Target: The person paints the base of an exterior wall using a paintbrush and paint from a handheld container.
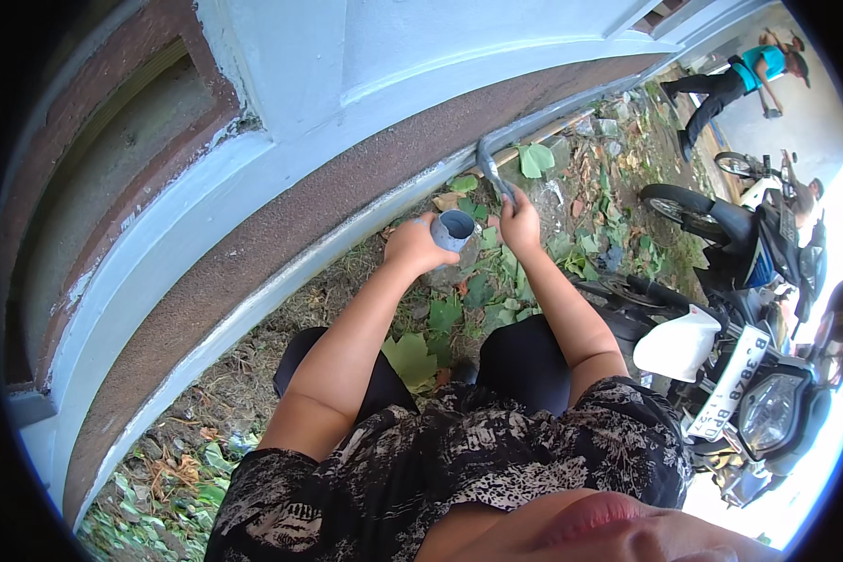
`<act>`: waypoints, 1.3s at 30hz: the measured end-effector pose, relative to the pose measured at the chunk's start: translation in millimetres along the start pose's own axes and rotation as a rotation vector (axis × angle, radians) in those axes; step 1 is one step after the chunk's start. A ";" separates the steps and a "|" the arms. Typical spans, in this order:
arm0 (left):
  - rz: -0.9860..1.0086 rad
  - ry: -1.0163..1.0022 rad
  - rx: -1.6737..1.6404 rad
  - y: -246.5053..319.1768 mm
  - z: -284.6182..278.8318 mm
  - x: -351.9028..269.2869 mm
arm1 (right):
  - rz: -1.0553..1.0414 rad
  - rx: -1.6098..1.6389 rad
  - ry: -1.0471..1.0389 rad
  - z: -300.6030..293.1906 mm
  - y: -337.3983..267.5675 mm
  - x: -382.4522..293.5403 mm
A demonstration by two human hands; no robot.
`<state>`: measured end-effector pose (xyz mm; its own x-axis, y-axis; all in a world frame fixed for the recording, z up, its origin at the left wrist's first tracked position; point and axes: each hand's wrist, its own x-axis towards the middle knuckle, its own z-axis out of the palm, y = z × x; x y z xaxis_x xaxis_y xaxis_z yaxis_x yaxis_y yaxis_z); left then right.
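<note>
My left hand [416, 246] grips a small cup [452, 230] with grey-blue paint inside and smears on its outside. To its right, my right hand [520, 221] holds the handle of a paintbrush [490, 165], whose far end is at the light-blue ledge along the foot of the wall [464, 158]. The brush is coated in grey-blue, and its exact contact with the ledge is hard to tell. Above that ledge runs a rough brown band [407, 147], with light-blue painted wall [421, 42] over it.
Fallen leaves [446, 315], dry grass and stones cover the ground around my knees. Parked motorcycles [676, 343] stand close on the right. Farther off, a person in a turquoise top [760, 69] stands near the wall. A brown-framed wall opening [133, 140] is at the left.
</note>
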<state>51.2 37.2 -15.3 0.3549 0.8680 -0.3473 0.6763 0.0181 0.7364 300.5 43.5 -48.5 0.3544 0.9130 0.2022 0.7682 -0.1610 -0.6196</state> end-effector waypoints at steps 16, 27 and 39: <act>0.012 0.009 0.002 0.8 3.5 3.5 | -0.228 -0.385 -0.088 -20.2 -12.5 -11.3; 0.026 0.007 0.022 4.9 6.8 6.5 | -0.330 -0.710 -0.015 -29.6 -26.9 7.1; 0.022 0.000 -0.011 4.9 2.9 4.2 | -0.381 -0.762 0.029 -43.9 -34.2 5.0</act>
<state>57.9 39.5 -14.9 0.3693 0.8683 -0.3312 0.6612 0.0049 0.7502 299.4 37.1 7.0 0.0040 0.9477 0.3192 0.9831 -0.0622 0.1722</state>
